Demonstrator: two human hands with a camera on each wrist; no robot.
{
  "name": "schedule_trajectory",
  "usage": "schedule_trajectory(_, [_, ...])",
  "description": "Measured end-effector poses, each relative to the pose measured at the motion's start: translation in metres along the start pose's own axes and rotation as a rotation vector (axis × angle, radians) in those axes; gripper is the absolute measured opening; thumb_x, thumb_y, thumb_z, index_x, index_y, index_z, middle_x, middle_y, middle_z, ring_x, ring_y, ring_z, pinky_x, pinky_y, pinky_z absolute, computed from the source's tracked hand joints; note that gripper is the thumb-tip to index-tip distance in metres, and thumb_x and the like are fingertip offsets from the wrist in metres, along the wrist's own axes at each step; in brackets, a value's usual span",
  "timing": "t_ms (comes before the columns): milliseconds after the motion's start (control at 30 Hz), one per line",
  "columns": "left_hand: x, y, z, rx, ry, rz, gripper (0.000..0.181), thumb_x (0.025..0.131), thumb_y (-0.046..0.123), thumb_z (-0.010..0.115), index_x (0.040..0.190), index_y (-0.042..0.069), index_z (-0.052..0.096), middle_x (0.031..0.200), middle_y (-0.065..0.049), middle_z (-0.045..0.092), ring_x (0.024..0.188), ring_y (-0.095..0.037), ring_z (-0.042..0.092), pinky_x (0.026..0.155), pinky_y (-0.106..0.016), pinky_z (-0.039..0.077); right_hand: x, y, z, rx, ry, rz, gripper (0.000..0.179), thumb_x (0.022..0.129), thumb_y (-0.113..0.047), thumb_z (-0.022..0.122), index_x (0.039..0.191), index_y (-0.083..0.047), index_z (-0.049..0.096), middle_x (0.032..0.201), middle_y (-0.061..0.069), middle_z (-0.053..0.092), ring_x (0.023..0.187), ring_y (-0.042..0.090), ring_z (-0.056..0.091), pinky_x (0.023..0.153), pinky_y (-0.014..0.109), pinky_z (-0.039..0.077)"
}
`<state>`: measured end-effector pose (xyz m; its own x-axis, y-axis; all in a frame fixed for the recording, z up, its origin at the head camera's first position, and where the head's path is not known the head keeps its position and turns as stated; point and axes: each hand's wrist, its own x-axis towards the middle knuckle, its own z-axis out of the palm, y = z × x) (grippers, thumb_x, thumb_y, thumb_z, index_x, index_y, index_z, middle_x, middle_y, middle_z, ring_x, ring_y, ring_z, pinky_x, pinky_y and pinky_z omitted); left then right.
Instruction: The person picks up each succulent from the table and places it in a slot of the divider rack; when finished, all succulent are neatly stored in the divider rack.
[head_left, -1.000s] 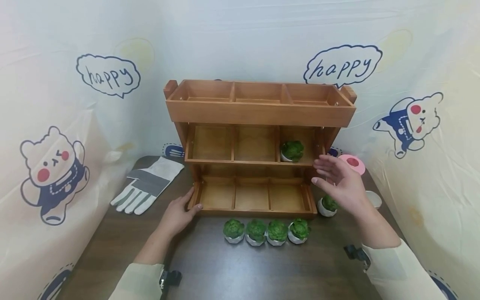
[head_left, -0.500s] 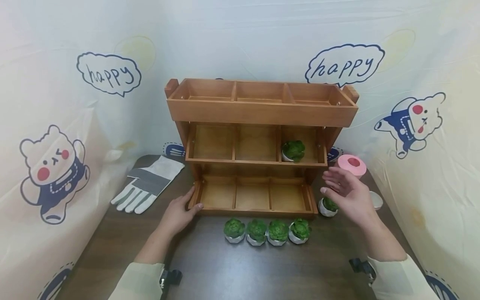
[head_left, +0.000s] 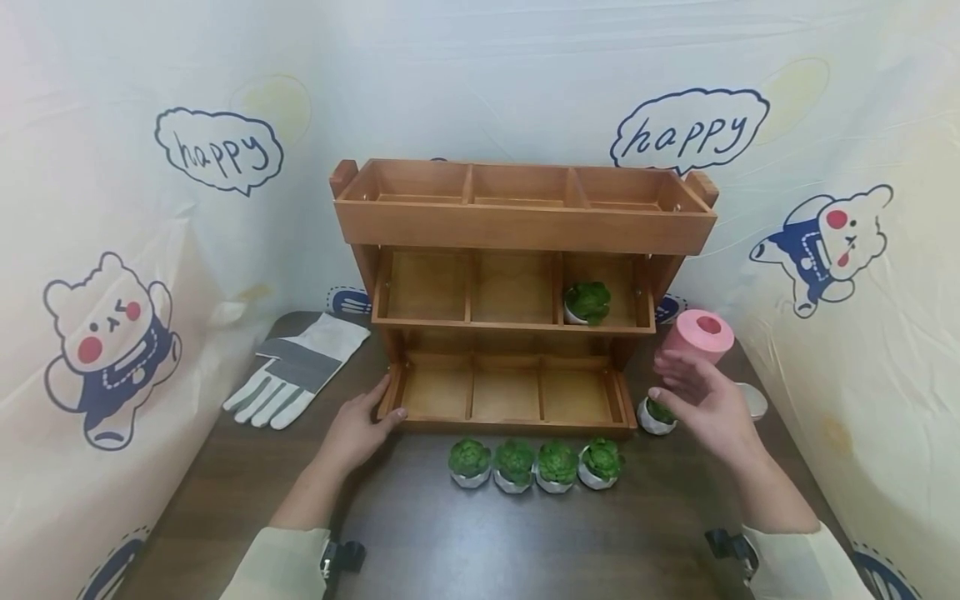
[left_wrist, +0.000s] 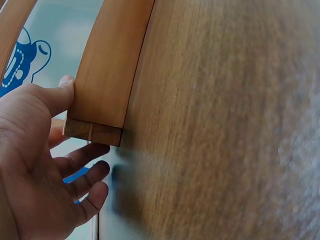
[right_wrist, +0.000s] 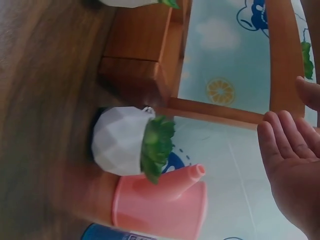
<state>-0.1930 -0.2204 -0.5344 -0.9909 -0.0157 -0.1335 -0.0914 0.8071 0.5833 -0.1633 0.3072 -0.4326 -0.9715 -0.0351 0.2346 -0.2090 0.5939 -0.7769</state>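
Note:
A three-tier wooden shelf [head_left: 525, 231] with divided trays stands on the table. My left hand [head_left: 356, 429] holds its lower left corner, thumb on the tray's edge; in the left wrist view the other fingers curve loosely beside the tray's end. My right hand [head_left: 712, 410] hovers with nothing in it, fingers extended, right of the shelf. Below it a potted succulent [right_wrist: 127, 142] in a white faceted pot stands beside the shelf's foot, partly hidden in the head view. Another potted succulent [head_left: 587, 302] sits in the middle tier's right compartment. Several more succulents [head_left: 513, 464] line up before the shelf.
Behind my right hand stands a pink watering can [right_wrist: 160, 205]. A blue can [right_wrist: 112, 233] is next to it. On the left lies a white and grey work glove [head_left: 300, 367]. A printed cloth [head_left: 480, 75] encloses the table's back and sides.
My right hand has drawn away from the shelf's right side, moving right and down towards the succulent beside it. My left hand stays on the shelf's corner.

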Motion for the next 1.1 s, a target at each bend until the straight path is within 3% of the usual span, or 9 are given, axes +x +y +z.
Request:
schedule_trajectory(200, [-0.001,0.001,-0.002,-0.011,-0.003,-0.003,0.083,0.098,0.056,0.064,0.165,0.02,0.03,0.16,-0.028,0.038,0.146,-0.052,0.035,0.114,-0.071,0.031,-0.003,0.01,0.001,-0.026,-0.026,0.017,0.057,0.091,-0.026,0.083,0.141,-0.009,0.059,0.13,0.013,0.069,0.118,0.028,0.067,0.093,0.016,0.052])
schedule_trajectory(400, [0.0,0.0,0.0,-0.014,0.002,0.009,0.082,0.099,0.053,0.065,0.165,0.02,0.03,0.159,-0.029,0.039,0.146,-0.052,0.035,0.114,-0.071,0.031,-0.005,0.021,0.002,-0.04,-0.034,0.044,0.059,0.091,-0.026,0.083,0.141,-0.008,0.058,0.13,0.013,0.07,0.119,0.032,0.067,0.092,0.012,0.05])
schedule_trajectory(533, [0.0,-0.001,0.0,-0.016,0.005,0.017,0.082,0.099,0.052,0.065,0.165,0.019,0.03,0.159,-0.03,0.039,0.145,-0.053,0.036,0.114,-0.071,0.031,-0.005,0.031,0.004,-0.052,-0.037,0.069,0.06,0.092,-0.03,0.082,0.141,-0.007,0.057,0.131,0.015,0.069,0.122,0.038,0.066,0.097,0.035,0.056])
schedule_trajectory(633, [0.0,-0.001,-0.001,-0.023,0.011,0.019,0.081,0.099,0.051,0.066,0.165,0.018,0.031,0.158,-0.03,0.04,0.145,-0.052,0.036,0.114,-0.07,0.031,-0.006,0.037,0.005,-0.048,-0.045,0.101,0.063,0.092,-0.034,0.081,0.143,-0.006,0.055,0.134,0.018,0.067,0.125,0.042,0.063,0.099,0.053,0.052])
schedule_trajectory(1100, [0.001,-0.001,0.0,-0.027,0.013,0.022,0.08,0.1,0.049,0.066,0.165,0.018,0.03,0.158,-0.03,0.04,0.145,-0.052,0.037,0.114,-0.069,0.031,-0.007,0.063,0.004,-0.067,-0.123,0.207,0.082,0.09,-0.043,0.082,0.153,-0.007,0.045,0.151,0.025,0.052,0.137,0.05,0.049,0.104,0.062,0.047])
